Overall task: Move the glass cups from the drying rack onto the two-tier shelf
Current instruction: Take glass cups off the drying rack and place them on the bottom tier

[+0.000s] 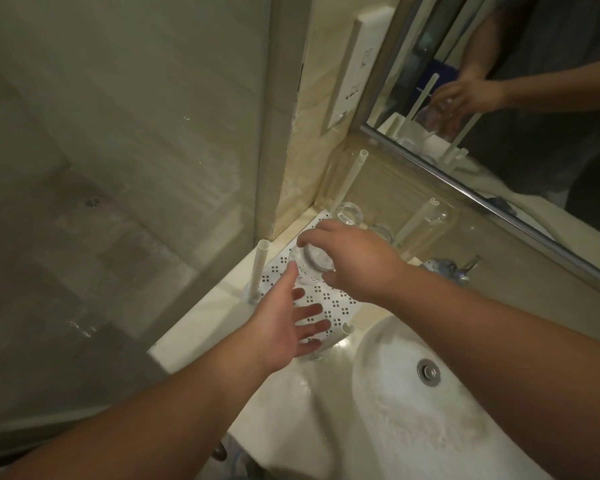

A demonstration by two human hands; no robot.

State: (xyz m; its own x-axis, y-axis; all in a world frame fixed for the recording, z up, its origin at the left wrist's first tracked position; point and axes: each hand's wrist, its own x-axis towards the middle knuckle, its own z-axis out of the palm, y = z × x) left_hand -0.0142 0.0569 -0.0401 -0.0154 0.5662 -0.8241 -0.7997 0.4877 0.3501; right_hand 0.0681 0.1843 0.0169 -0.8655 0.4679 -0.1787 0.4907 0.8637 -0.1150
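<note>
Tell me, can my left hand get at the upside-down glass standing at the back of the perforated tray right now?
Probably not directly. The right hand and the glass cup it grips sit between the left hand and the back glass, which is otherwise uncovered from above.

Sitting left of the sink point(378, 344): shelf point(329, 303), a glass point(312, 265) over it under the right hand point(357, 261), left hand point(284, 327) in front, another glass point(349, 213) behind.

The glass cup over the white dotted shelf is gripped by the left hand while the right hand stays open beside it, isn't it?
Not quite: the head view shows the right hand gripping the glass cup over the white dotted shelf, while the left hand is the open one beside it.
</note>
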